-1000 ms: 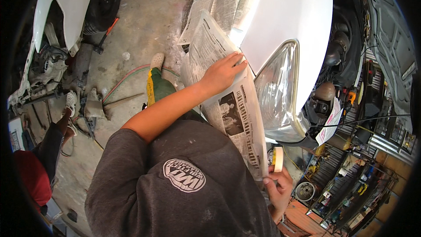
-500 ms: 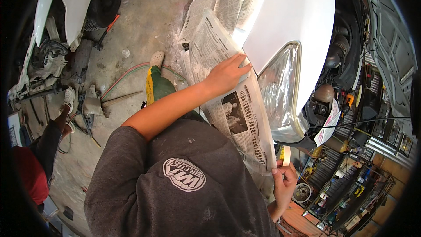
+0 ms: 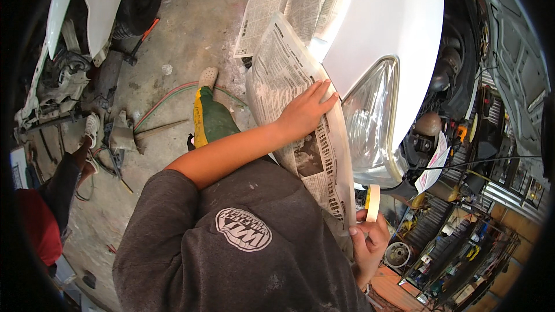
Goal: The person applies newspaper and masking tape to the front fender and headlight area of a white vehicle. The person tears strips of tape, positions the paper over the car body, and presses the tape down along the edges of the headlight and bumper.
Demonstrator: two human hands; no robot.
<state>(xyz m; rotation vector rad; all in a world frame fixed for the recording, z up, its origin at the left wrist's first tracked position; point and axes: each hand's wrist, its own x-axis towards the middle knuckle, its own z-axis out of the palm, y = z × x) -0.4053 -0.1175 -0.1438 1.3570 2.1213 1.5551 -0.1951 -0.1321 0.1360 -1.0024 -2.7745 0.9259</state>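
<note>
My left hand [image 3: 304, 111] lies flat with its fingers spread on a sheet of newspaper [image 3: 283, 69]. The sheet covers the car's bumper, and my fingertips rest by its edge below the white fender panel [image 3: 381, 17]. A strip of pale masking tape seems to run along that edge, beside the clear headlight [image 3: 373, 121]. At the sheet's lower corner, my right hand [image 3: 372, 241] is closed, with a roll of masking tape [image 3: 374, 203] standing up from its fingers. Thumb and forefinger pinch close to the corner of the paper; whether they grip it is hard to see.
The engine bay [image 3: 430, 110] lies open on the right, beyond the headlight. A cluttered rack [image 3: 462, 254] stands at lower right. A hose [image 3: 167, 95] crosses the concrete floor. At far left are another person's leg [image 3: 63, 185] and a partly stripped white car [image 3: 98, 6].
My left hand has slid a little down along the paper's edge, its fingers now spread wider. My right hand and the tape roll have shifted slightly left, and the paper's lower part has curved inward.
</note>
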